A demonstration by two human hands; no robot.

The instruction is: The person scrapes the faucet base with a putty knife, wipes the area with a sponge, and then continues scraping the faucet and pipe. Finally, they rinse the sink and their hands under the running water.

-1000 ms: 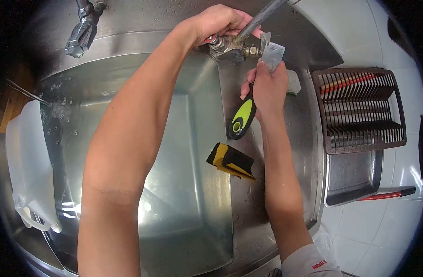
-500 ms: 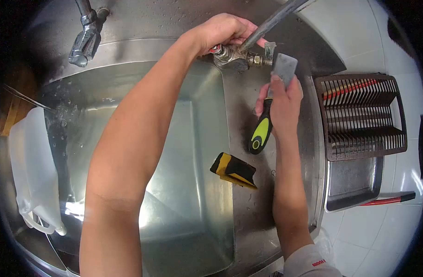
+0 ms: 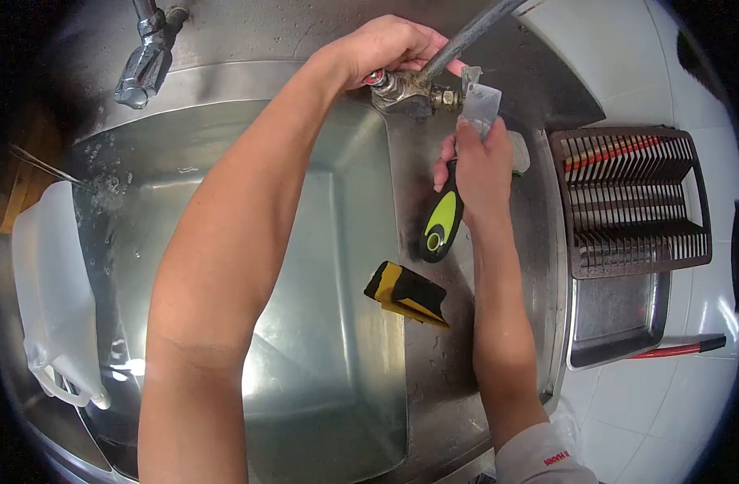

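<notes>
My right hand [image 3: 484, 165] is closed around a scraper [image 3: 443, 214] with a black and lime-green handle. Its flat grey blade [image 3: 482, 105] points up, right at the small lever [image 3: 471, 77] on the faucet's right side; whether they touch is hard to tell. My left hand [image 3: 389, 47] is curled over the back of the faucet [image 3: 405, 93], one finger passing behind the spout pipe [image 3: 474, 36] towards that lever. The pipe and faucet body hide some of its fingers. Beside the basin lies a folded black-and-yellow pad [image 3: 408, 292].
Water stands in the sink basin [image 3: 329, 387]. A white plastic jug [image 3: 56, 290] sits at its left, below a second tap [image 3: 143, 73]. To the right are a brown slotted rack [image 3: 635, 202] and a metal tray [image 3: 615, 315]. A pale, green-edged object [image 3: 520, 152] lies behind my right hand.
My right hand has shifted left and slightly up, bringing the scraper blade to the faucet's lever. The pale object behind that hand has come into view. My left hand has stayed nearly in place.
</notes>
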